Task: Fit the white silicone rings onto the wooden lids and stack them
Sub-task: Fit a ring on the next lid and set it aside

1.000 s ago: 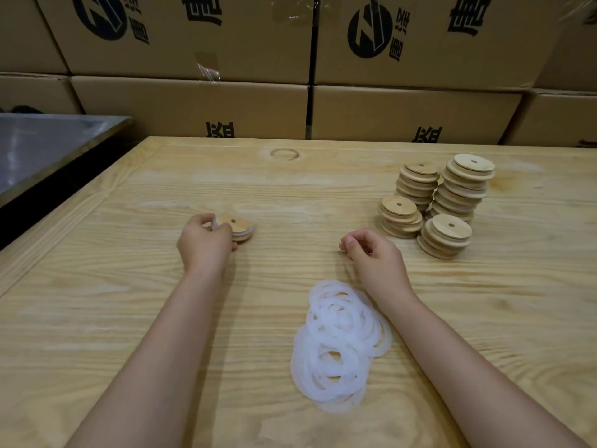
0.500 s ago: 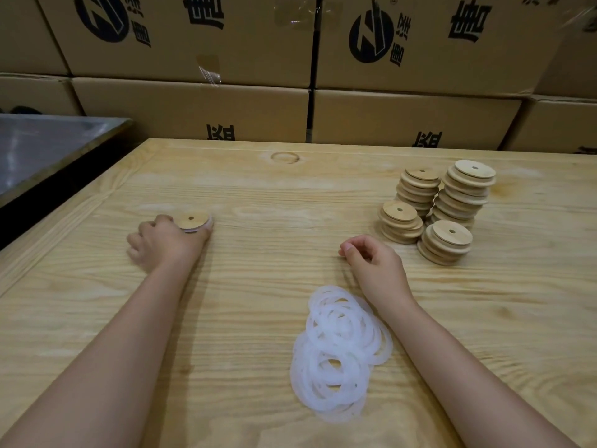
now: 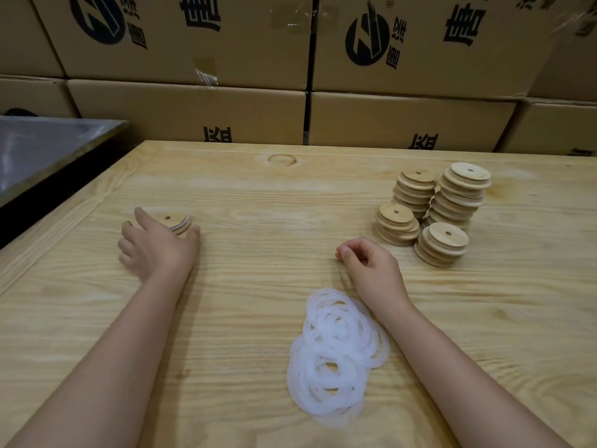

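A pile of white rings (image 3: 336,354) lies loose on the wooden table (image 3: 258,195), and everything else is placed from it.

The right hand (image 3: 371,266) rests on the table just beyond the pile, and its forearm runs along the pile's right edge. Its fingers (image 3: 350,248) are loosely curled inward with the thumb tucked near the forefinger. Nothing shows inside them.

Well to the left of the pile and further away, the left hand (image 3: 155,247) lies palm down with its fingers spread and relaxed. A lid (image 3: 174,221) with a pale ring showing round its lower edge sits flat on the table in the gap between that hand's forefinger and thumb. The thumb tip is just beside the lid's rim, but I cannot tell whether it touches. The hand is not curled round the lid.

Beyond the pile and to its right, past the right hand, four stacks of lids (image 3: 442,244) stand close together. The two nearer stacks are short, the two further ones taller and leaning a little.

Cardboard boxes (image 3: 193,108) with dark print are stacked in a wall behind the table's far edge. A grey metal surface (image 3: 38,147) lies far to the left.
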Demonstrator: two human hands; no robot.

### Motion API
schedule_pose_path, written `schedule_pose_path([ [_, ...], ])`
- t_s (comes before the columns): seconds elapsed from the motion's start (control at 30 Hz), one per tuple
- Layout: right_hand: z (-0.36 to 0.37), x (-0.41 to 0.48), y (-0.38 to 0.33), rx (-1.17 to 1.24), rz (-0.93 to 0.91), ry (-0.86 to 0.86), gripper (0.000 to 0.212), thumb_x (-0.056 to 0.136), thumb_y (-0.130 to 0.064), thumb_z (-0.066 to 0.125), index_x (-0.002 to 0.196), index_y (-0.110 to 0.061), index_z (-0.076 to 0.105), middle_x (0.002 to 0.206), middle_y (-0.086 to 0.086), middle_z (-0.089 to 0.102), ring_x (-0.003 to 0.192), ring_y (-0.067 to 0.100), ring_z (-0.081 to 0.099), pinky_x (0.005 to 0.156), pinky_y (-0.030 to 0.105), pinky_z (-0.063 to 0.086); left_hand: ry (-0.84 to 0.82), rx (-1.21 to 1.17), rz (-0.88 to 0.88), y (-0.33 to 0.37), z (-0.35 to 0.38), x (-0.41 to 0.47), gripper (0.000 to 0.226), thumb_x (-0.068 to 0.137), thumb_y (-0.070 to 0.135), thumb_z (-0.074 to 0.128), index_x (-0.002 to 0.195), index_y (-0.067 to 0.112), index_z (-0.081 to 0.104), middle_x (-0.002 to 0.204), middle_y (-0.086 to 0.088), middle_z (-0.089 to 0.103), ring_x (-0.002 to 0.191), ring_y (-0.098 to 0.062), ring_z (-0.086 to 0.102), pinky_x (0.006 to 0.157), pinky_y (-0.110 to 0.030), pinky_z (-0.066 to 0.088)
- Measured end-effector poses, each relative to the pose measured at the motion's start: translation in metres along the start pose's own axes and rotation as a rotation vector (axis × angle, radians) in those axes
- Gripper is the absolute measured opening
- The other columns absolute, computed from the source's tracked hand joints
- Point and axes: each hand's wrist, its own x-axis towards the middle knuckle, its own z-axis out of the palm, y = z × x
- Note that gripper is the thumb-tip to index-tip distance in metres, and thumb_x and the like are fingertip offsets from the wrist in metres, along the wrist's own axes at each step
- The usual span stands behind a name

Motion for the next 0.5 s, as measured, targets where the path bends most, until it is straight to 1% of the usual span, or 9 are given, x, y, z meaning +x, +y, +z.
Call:
schedule_pose_path([
  [0.07,-0.001,-0.001,-0.002,-0.009,-0.012,0.017,0.012,0.092,-0.019,0.056,0.085,-0.018,0.066,0.083,-0.008,0.067,0.072,-0.001,0.057,0.062,0.008,0.04,0.016,-0.098,0.071,0.007,0.001,-0.02,0.075,0.082,0.036,0.067,0.142,0.01,0.03,0.149,-0.019,0.024,0.134,-0.038,0.023,0.11,-0.048,0.019],
  [0.13,-0.004,-0.001,-0.005,-0.062,-0.065,0.087,0.01,0.092,-0.016,0.057,0.085,-0.019,0.064,0.081,-0.009,0.065,0.077,0.007,0.058,0.064,0.009,0.04,-0.006,-0.194,0.198,0.017,0.003,-0.04,0.059,0.085,0.027,0.063,0.136,0.01,0.04,0.146,-0.017,0.029,0.135,-0.035,0.023,0.111,-0.043,0.016],
  [0.2,-0.012,0.0,-0.006,-0.232,-0.169,0.242,0.005,0.09,-0.013,0.059,0.091,-0.016,0.064,0.087,-0.003,0.063,0.087,0.018,0.054,0.077,0.021,0.04,-0.061,-0.291,0.349,0.029,0.004,-0.059,0.044,0.085,0.019,0.062,0.127,0.007,0.051,0.137,-0.018,0.042,0.131,-0.032,0.031,0.109,-0.034,0.017],
  [0.23,-0.017,0.002,-0.004,-0.34,-0.212,0.336,0.01,0.089,-0.013,0.061,0.098,-0.012,0.065,0.094,0.002,0.062,0.095,0.024,0.051,0.084,0.029,0.037,-0.098,-0.339,0.406,0.033,0.005,-0.068,0.038,0.085,0.015,0.062,0.122,0.006,0.056,0.13,-0.017,0.049,0.126,-0.031,0.037,0.106,-0.031,0.021],
  [0.27,-0.023,0.004,-0.002,-0.437,-0.228,0.426,0.019,0.087,-0.015,0.063,0.106,-0.009,0.065,0.102,0.009,0.059,0.102,0.03,0.048,0.089,0.034,0.032,-0.139,-0.376,0.438,0.037,0.006,-0.076,0.033,0.085,0.012,0.061,0.118,0.005,0.059,0.123,-0.016,0.055,0.121,-0.031,0.042,0.102,-0.03,0.025],
  [0.33,-0.036,0.009,0.003,-0.578,-0.164,0.558,0.037,0.084,-0.02,0.066,0.12,-0.012,0.06,0.117,0.016,0.051,0.112,0.037,0.04,0.093,0.04,0.027,-0.209,-0.408,0.454,0.039,0.008,-0.089,0.029,0.086,0.011,0.06,0.114,0.006,0.061,0.115,-0.013,0.06,0.113,-0.029,0.048,0.096,-0.028,0.03],
  [0.37,-0.042,0.011,0.007,-0.637,-0.103,0.587,0.044,0.083,-0.024,0.067,0.125,-0.016,0.056,0.124,0.017,0.046,0.116,0.038,0.037,0.095,0.043,0.027,-0.241,-0.406,0.447,0.038,0.009,-0.092,0.028,0.087,0.012,0.059,0.114,0.007,0.061,0.114,-0.011,0.06,0.112,-0.028,0.05,0.095,-0.028,0.031],
  [0.43,-0.052,0.015,0.015,-0.734,0.02,0.587,0.056,0.082,-0.033,0.068,0.133,-0.024,0.047,0.137,0.018,0.034,0.124,0.039,0.029,0.101,0.05,0.024,-0.301,-0.397,0.424,0.036,0.011,-0.093,0.027,0.088,0.014,0.057,0.115,0.008,0.061,0.114,-0.008,0.062,0.112,-0.025,0.052,0.096,-0.029,0.036],
  [0.5,-0.06,0.019,0.022,-0.763,0.125,0.569,0.062,0.082,-0.041,0.066,0.137,-0.029,0.04,0.146,0.02,0.022,0.133,0.039,0.02,0.107,0.053,0.018,-0.346,-0.376,0.421,0.035,0.012,-0.091,0.027,0.089,0.016,0.057,0.114,0.008,0.061,0.114,-0.007,0.063,0.111,-0.024,0.054,0.098,-0.032,0.039],
])
